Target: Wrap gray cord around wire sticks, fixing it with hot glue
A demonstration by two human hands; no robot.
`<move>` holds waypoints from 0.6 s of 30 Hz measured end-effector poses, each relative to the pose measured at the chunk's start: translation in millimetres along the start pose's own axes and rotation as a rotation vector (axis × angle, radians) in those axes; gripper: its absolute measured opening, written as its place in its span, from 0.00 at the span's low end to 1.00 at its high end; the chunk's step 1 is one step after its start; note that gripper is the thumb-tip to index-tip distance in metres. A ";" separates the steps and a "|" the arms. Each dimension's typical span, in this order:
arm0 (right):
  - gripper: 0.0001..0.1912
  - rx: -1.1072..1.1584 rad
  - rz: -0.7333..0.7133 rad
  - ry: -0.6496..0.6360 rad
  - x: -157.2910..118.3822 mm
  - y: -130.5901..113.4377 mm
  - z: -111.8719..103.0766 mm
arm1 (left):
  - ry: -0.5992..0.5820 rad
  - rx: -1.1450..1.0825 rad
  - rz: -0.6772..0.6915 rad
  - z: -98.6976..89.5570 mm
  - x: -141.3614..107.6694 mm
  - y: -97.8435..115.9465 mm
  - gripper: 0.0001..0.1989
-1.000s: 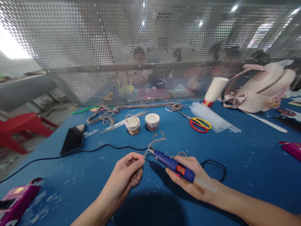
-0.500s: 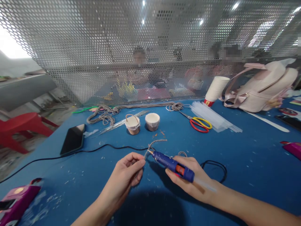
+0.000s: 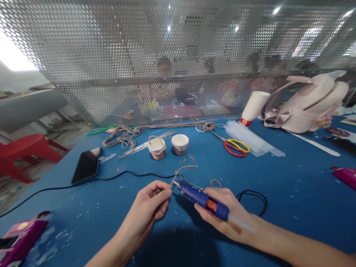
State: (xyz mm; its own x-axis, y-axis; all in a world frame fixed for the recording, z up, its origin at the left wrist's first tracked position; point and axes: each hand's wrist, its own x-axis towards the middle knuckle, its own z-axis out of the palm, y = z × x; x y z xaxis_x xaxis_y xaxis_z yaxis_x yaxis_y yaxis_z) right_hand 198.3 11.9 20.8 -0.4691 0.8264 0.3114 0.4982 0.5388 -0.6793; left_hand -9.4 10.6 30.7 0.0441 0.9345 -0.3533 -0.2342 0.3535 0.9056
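The left hand (image 3: 151,202) pinches a cord (image 3: 186,167) between thumb and forefinger, its grip closed, the free end curving out above the counter (image 3: 111,211). The right hand's (image 3: 236,215) grip is wrapped round a glue gun (image 3: 193,193), its nozzle at the cord, just beyond the left fingertips; whether they touch cannot be told. Farther back, two pots (image 3: 180,146) stand side by side, the left one handled, between a phone (image 3: 86,165) and scissors (image 3: 236,147).
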 end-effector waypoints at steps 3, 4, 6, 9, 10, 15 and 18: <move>0.10 0.012 0.009 0.035 2.0 1.0 -0.6 | -0.002 0.001 -0.001 -0.7 0.4 -0.5 0.10; 0.11 0.015 0.011 0.036 2.5 0.9 -0.9 | -0.004 0.003 -0.001 -1.1 0.7 -0.7 0.10; 0.11 0.014 0.005 0.012 2.2 0.0 -1.6 | -0.009 0.006 0.000 -1.7 1.3 -1.0 0.10; 0.09 0.006 -0.025 -0.030 -0.3 -1.8 -2.5 | -0.017 0.008 0.003 -2.5 1.8 -1.5 0.10; 0.08 0.005 -0.028 -0.029 -0.8 -1.9 -2.5 | -0.018 0.008 0.003 -2.7 1.8 -1.7 0.10; 0.11 0.003 0.014 0.038 3.3 0.3 -0.1 | -0.024 0.008 0.002 -3.1 2.1 -2.4 0.10; 0.11 0.002 0.012 0.010 6.5 -1.2 0.3 | -0.017 0.002 0.003 -2.3 2.3 -1.7 0.11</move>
State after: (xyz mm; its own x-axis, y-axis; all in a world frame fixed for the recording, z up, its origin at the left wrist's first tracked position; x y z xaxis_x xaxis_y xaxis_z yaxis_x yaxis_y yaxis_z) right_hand 194.5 16.5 23.4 -0.4562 0.8343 0.3096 0.5022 0.5285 -0.6844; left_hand -11.1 12.1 27.8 0.0602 0.9363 -0.3460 -0.2322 0.3503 0.9074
